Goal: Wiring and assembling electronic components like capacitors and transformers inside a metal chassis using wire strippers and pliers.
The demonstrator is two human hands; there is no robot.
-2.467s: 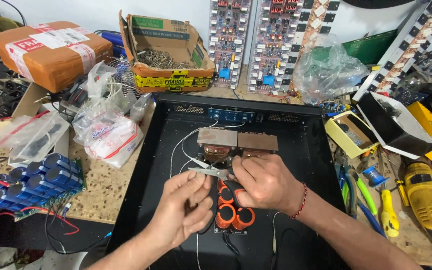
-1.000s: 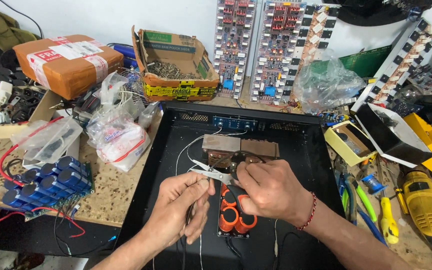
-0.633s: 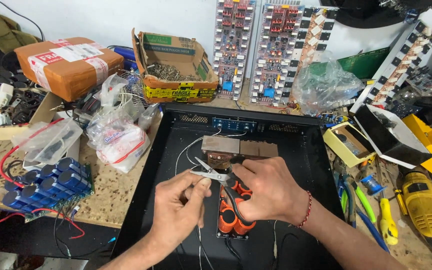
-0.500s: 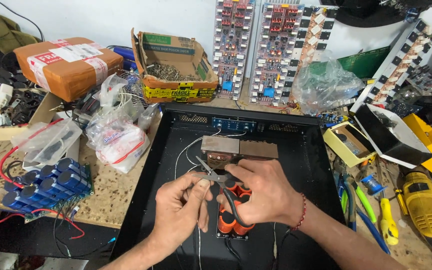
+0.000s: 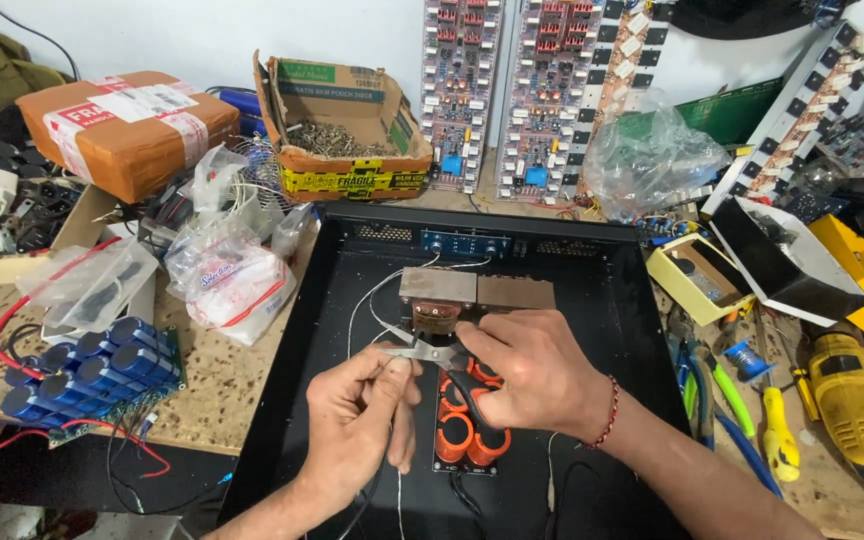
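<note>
I see the speckled stone-pattern workbench (image 5: 222, 375) carrying a large open black metal chassis (image 5: 642, 330), which reaches from the bench's far middle to its near edge. Inside it, toward the far wall, sit two brown-topped block transformers (image 5: 472, 292), and nearer me a cluster of orange ring-shaped coils (image 5: 460, 440). At the bench's far left corner lies a brown taped parcel (image 5: 122, 125); beside it stands an open cardboard box of small metal parts (image 5: 337, 125). A board of blue cylindrical capacitors (image 5: 92, 375) rests at the left near edge.

My right hand (image 5: 542, 375) is closed around the black handles of a pair of steel scissors (image 5: 422, 348), blades partly apart and pointing left over the chassis middle. My left hand (image 5: 357, 420) pinches a thin white wire (image 5: 398, 505) just under the blades, fingertips touching them.

Compared with half a second ago, the blades lie flatter and lower, my left hand has risen to meet them, and more of the orange coils shows.
</note>
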